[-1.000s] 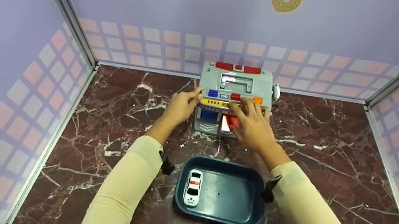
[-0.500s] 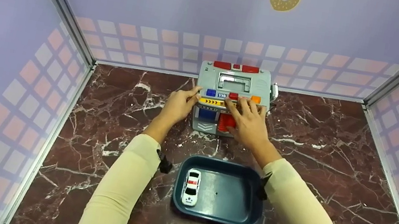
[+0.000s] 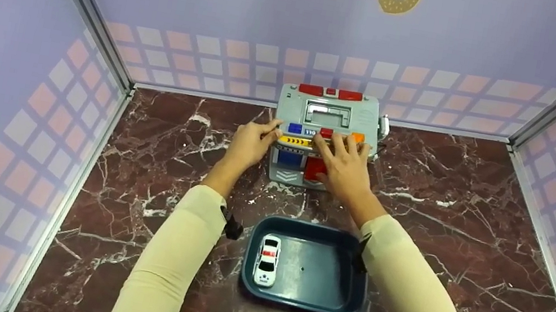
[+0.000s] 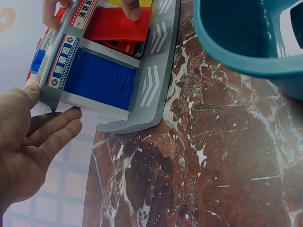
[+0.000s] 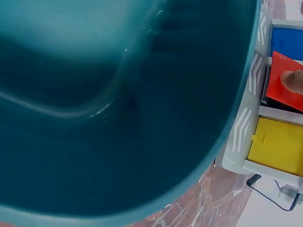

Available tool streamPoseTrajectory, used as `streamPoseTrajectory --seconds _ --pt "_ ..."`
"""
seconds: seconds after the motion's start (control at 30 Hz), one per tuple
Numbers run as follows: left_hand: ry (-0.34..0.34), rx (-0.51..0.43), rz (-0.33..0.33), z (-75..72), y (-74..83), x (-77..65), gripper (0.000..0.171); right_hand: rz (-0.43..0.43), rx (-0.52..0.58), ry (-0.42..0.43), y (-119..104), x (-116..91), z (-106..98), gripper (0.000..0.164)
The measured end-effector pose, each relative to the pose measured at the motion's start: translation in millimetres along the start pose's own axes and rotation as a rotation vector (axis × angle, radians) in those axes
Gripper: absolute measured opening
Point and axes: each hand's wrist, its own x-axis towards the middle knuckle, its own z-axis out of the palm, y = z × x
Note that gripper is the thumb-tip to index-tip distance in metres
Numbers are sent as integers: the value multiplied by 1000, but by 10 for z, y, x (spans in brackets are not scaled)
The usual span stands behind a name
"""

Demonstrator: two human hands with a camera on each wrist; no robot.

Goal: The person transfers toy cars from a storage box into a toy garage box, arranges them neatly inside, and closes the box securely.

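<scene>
A grey toy garage (image 3: 367, 118) stands against the back wall. My left hand (image 3: 251, 143) grips its left front roof corner, thumb on top and fingers below, as the left wrist view shows. My right hand (image 3: 347, 168) lies over the roof's front edge with bent fingers, and its thumb (image 5: 292, 81) presses the middle red door (image 4: 116, 26). This door slants outward; a red toy vehicle (image 4: 124, 46) partly shows behind it in the left wrist view. The blue door (image 4: 102, 78) and yellow door (image 5: 277, 144) on either side are down.
A dark teal basin (image 3: 317, 271) sits in front of the garage, between my forearms. Inside, at its left, lies a white toy police car (image 3: 265, 271). A black cable (image 5: 267, 196) runs beside the garage. Purple patterned walls (image 3: 301, 23) enclose the marbled tabletop (image 3: 444, 254).
The red door has come down under my right thumb, hiding the lit opening seen earlier. My right hand has shifted slightly left. The left hand keeps its hold on the roof corner.
</scene>
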Motion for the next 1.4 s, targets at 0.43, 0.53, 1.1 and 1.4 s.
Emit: streamPoseTrajectory --seconds 0.43,0.53,1.1,1.4 --pt "73 -46 -8 57 7 9 41 11 -40 7 -16 40 58 89" --pt "72 -56 -9 58 6 12 40 16 -49 3 -22 51 63 88" --pt "41 -70 -15 62 -19 -3 40 53 -106 78 -82 97 191 79" --pt "52 -65 -18 61 -33 -6 43 33 -154 217 -82 106 289 76"
